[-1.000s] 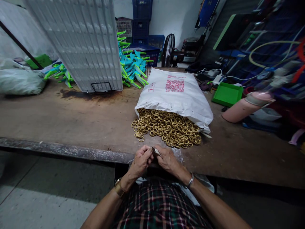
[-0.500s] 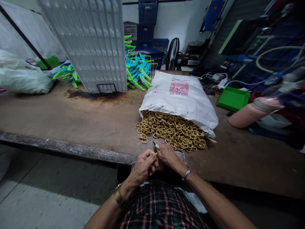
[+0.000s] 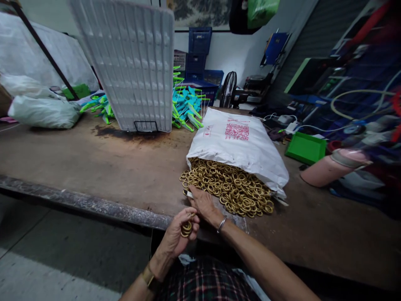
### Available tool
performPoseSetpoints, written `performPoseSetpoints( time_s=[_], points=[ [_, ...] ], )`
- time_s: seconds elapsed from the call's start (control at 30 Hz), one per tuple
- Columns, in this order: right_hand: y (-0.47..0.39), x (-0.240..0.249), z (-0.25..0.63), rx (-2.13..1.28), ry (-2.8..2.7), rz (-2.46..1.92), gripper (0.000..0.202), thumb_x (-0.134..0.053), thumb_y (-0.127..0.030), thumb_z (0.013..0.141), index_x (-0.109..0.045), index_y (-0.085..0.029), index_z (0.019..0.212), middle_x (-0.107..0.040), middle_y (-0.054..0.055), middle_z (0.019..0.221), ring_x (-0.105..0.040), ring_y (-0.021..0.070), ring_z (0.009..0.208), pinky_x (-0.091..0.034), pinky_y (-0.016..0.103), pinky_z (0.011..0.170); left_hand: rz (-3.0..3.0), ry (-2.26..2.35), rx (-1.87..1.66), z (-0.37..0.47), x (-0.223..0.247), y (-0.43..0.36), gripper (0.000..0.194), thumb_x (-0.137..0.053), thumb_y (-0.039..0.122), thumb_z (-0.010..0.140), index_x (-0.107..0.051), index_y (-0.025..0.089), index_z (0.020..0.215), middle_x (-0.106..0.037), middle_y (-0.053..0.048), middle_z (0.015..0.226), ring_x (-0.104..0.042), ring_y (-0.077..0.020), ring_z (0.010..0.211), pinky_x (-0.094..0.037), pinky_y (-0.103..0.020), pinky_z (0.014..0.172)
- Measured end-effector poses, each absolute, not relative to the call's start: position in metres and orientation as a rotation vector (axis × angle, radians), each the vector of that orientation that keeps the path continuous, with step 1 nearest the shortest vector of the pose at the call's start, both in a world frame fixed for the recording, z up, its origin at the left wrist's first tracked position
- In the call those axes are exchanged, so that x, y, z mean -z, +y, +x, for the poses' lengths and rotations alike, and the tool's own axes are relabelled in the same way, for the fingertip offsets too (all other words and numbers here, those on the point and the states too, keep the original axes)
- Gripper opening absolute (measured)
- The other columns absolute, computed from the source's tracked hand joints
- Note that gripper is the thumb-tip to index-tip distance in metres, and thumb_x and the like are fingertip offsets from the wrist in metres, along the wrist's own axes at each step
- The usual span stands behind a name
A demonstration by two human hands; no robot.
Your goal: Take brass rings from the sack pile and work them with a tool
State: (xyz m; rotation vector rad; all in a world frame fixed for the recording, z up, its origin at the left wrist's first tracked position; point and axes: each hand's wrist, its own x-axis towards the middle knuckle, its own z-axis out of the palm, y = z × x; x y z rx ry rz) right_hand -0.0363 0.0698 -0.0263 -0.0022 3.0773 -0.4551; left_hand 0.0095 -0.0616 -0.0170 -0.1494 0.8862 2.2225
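The right hand [image 3: 205, 205] has moved left along the ring pile [image 3: 233, 184], grip closed on a small tool [image 3: 189, 194]; the left hand [image 3: 181, 228], half curled, cups loose rings [image 3: 186, 228], probably against falling.

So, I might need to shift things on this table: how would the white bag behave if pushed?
The white bag would likely flex, as its skin is creased. Bulging, with golden rings at its open mouth, it's probably heavy. Rings lie outside it, so more might slide out.
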Motion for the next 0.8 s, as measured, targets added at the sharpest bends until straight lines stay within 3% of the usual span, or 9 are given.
performPoseSetpoints(
  time_s=[0.17, 0.3, 0.47, 0.57, 0.67, 0.8],
  points=[
    [0.071, 0.028, -0.036, 0.505, 3.094, 0.038, 0.029, -0.044, -0.011, 0.076, -0.057, -0.018, 0.101, -0.067, 0.006, 0.087, -0.059, 0.0157, 0.072, -0.031, 0.024, 0.058, -0.323, 0.794, -2.256, 0.002, 0.026, -0.064, 0.015, -0.068, 0.023, 0.07, -0.061, 0.012, 0.077, -0.065, -0.005, 0.08, -0.062, -0.0128, 0.068, -0.043, -0.017, 0.047],
    [0.081, 0.036, -0.036, 0.692, 3.166, 0.079, 0.025, -0.041, -0.009, 0.074, -0.059, -0.017, 0.089, -0.065, 0.005, 0.08, -0.054, 0.0138, 0.067, -0.03, 0.024, 0.058, -0.365, 0.857, -2.254, 0.0, 0.026, -0.061, 0.021, -0.073, 0.025, 0.065, -0.059, 0.013, 0.074, -0.063, -0.003, 0.075, -0.062, -0.0131, 0.066, -0.042, -0.017, 0.045],
    [0.098, 0.036, -0.026, 1.443, 2.981, 0.325, 0.022, -0.038, -0.027, 0.082, -0.055, -0.017, 0.073, -0.052, -0.001, 0.06, -0.042, 0.0112, 0.055, -0.031, 0.023, 0.053, -0.246, 1.132, -2.266, 0.001, 0.017, -0.049, 0.03, -0.071, 0.038, 0.066, -0.051, 0.016, 0.07, -0.053, 0.004, 0.06, -0.05, -0.0061, 0.05, -0.034, -0.014, 0.039],
    [0.103, 0.029, -0.01, 1.872, 2.632, 0.454, 0.021, -0.042, -0.035, 0.079, -0.052, -0.018, 0.07, -0.044, -0.005, 0.053, -0.038, 0.009, 0.047, -0.03, 0.021, 0.047, -0.153, 1.377, -2.234, 0.0, 0.017, -0.04, 0.034, -0.067, 0.044, 0.067, -0.052, 0.018, 0.083, -0.05, 0.006, 0.057, -0.046, -0.006, 0.046, -0.03, -0.014, 0.036],
    [0.104, 0.024, 0.009, 2.084, 2.32, 0.492, 0.02, -0.046, -0.038, 0.077, -0.05, -0.019, 0.072, -0.041, -0.008, 0.05, -0.03, 0.0062, 0.038, -0.025, 0.019, 0.039, -0.07, 1.59, -2.155, -0.001, 0.02, -0.033, 0.043, -0.063, 0.049, 0.07, -0.052, 0.018, 0.097, -0.05, 0.006, 0.055, -0.044, -0.0071, 0.044, -0.03, -0.016, 0.036],
    [0.101, 0.019, 0.026, 2.193, 2.082, 0.472, 0.02, -0.047, -0.04, 0.076, -0.048, -0.02, 0.074, -0.04, -0.009, 0.051, -0.026, 0.0045, 0.034, -0.02, 0.018, 0.034, 0.061, 1.765, -2.03, 0.0, 0.022, -0.026, 0.035, -0.059, 0.047, 0.072, -0.056, 0.016, 0.088, -0.049, 0.005, 0.055, -0.04, -0.0065, 0.042, -0.031, -0.018, 0.039]
  ],
)
